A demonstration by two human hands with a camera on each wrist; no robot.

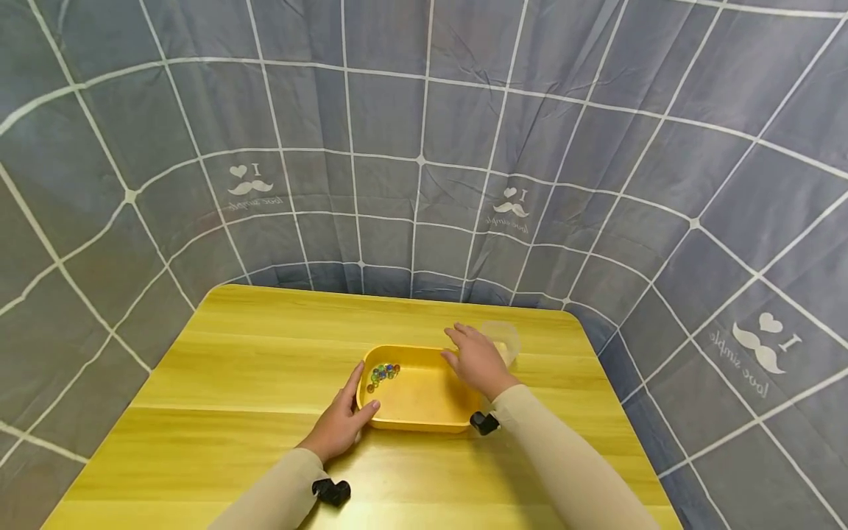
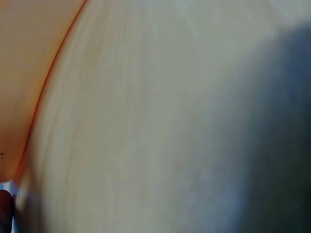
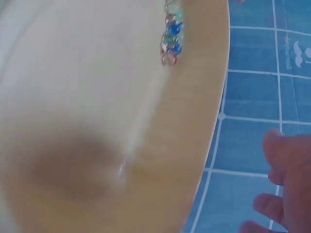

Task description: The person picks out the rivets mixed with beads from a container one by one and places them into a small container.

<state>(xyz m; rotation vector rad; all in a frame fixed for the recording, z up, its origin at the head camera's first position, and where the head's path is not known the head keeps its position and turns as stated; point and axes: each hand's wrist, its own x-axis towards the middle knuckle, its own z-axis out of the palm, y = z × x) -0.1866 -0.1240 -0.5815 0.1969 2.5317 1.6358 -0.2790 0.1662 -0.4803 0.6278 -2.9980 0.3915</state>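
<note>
A shallow yellow plastic tray (image 1: 424, 401) sits on the table, with several coloured glass marbles (image 1: 384, 372) gathered at its left end. My left hand (image 1: 338, 425) holds the tray's left front corner, thumb over the rim and fingers along the outer side. Over the tray's right back part my right hand (image 1: 478, 362) is raised, fingers spread and nothing in them. The right wrist view shows those fingers (image 3: 291, 170) apart from the tray wall, with the marbles (image 3: 173, 36) along the far side. In the left wrist view only the tray's edge (image 2: 36, 73) and a fingertip show.
Behind my right hand stands a clear plastic container (image 1: 510, 337), partly hidden by the hand. The yellow wood-grain table (image 1: 218, 442) extends on both sides of the tray. A grey-blue curtain (image 1: 391, 184) with white grid lines surrounds the table's back and sides.
</note>
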